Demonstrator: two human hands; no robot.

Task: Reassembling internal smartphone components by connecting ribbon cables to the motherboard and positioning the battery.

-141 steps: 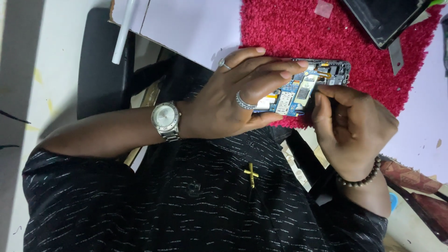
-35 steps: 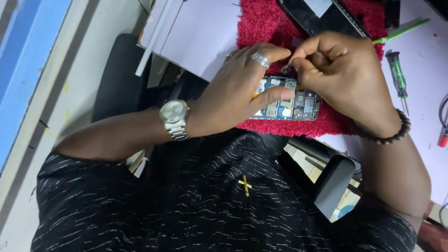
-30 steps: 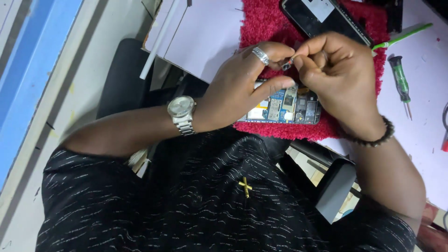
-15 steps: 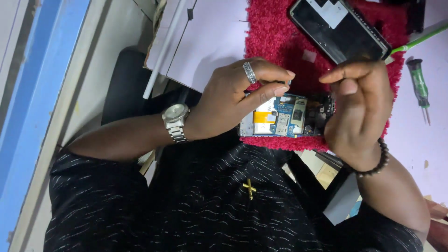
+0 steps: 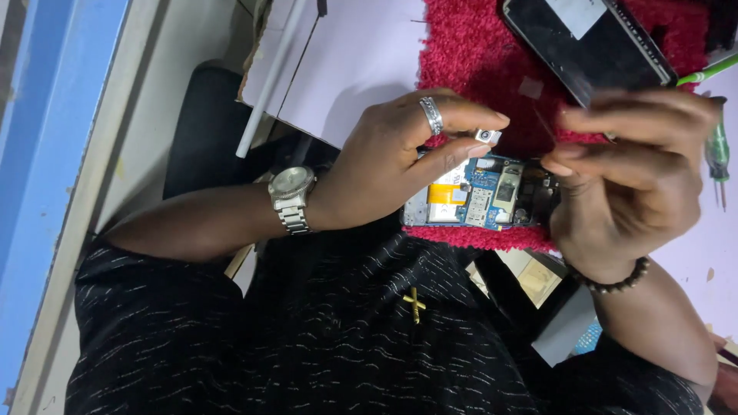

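An opened phone [image 5: 480,196] with its blue circuit board and yellow battery label showing lies at the near edge of a red fuzzy mat [image 5: 469,54]. My left hand [image 5: 384,165], with a ring and a wristwatch, rests on the phone's left end. Its fingertips pinch a small square camera module [image 5: 487,137] just above the board. My right hand [image 5: 626,173], with a bead bracelet, hovers over the phone's right end. Its fingers are pinched on what looks like a thin dark tool [image 5: 542,123], which is blurred.
A detached dark screen panel [image 5: 592,38] lies on the mat at the top right. Green-handled screwdrivers [image 5: 719,150] lie on the pale surface to the right. A white sheet [image 5: 346,69] and a white rod [image 5: 269,84] sit left of the mat.
My right hand has lifted off the board and drawn back to the right. The small camera module is now out of the phone, between my left fingertips. The view has moved closer.
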